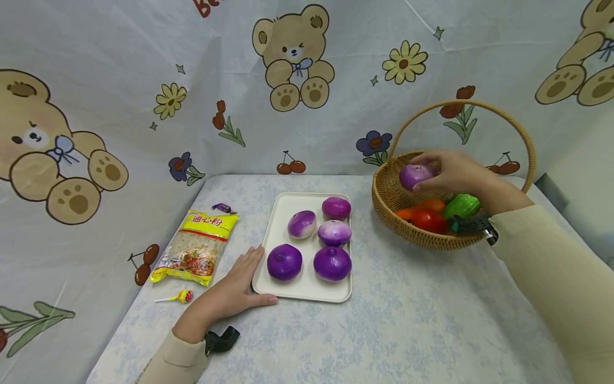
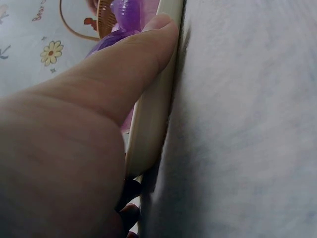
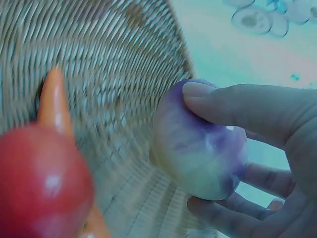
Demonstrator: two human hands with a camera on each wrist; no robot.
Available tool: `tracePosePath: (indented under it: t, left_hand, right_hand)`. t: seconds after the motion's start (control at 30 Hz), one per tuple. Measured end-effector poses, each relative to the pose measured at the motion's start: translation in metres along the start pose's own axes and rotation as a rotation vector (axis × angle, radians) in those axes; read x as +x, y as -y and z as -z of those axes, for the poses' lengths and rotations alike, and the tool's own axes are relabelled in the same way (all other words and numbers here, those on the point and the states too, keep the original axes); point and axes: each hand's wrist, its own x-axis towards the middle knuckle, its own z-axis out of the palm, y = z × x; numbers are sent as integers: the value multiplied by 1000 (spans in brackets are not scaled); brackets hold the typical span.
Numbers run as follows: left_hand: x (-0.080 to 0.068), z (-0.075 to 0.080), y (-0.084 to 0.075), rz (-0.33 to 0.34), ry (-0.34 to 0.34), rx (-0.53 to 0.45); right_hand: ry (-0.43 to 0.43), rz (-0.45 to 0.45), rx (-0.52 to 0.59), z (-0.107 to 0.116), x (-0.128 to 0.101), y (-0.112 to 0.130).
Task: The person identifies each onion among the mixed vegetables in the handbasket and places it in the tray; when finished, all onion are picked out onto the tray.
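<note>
My right hand (image 1: 460, 173) is gripping the smooth purple onion (image 1: 415, 175) around its middle; it is seeming light, slippery. My left hand (image 1: 238, 285) is resting flat, steadying the tray (image 1: 307, 290).

Left hand (image 1: 238, 285): lies flat, palm down, fingers straight, thumb stretched out sideways.
Right hand (image 1: 458, 172): raised, arm reaching forward, fingers and thumb curled in a grip.
Sleeves: cream, both arms.

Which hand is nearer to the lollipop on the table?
Left. The left hand lies flat beside the lollipop, fingers against the tray edge. The right hand is far across the table, holding a purple onion over the basket.
</note>
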Motion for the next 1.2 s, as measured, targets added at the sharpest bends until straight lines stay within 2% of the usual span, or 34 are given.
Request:
tracePosePath:
  t: [0.17,0.3,0.6,0.83,0.97,1.2]
  left_hand:
    - [-1,0,1,0,-2,-3]
    - [-1,0,2,4,-2,-1]
    - [0,-1,1,12,8,-16]
    - [1,-1,1,1,7,-9]
    - [3,1,1,-12,7,-6]
    - [1,1,2,-20,4,-14]
  right_hand:
    - [-31,49,54,4,-8,32]
    - [-57,94,88,-2,-8,64]
    - [-7,229,208,-41,17,118]
    - [36,299,234,-73,46,138]
    - [38,288,235,-92,64,139]
    - [15,240,111,-126,91,143]
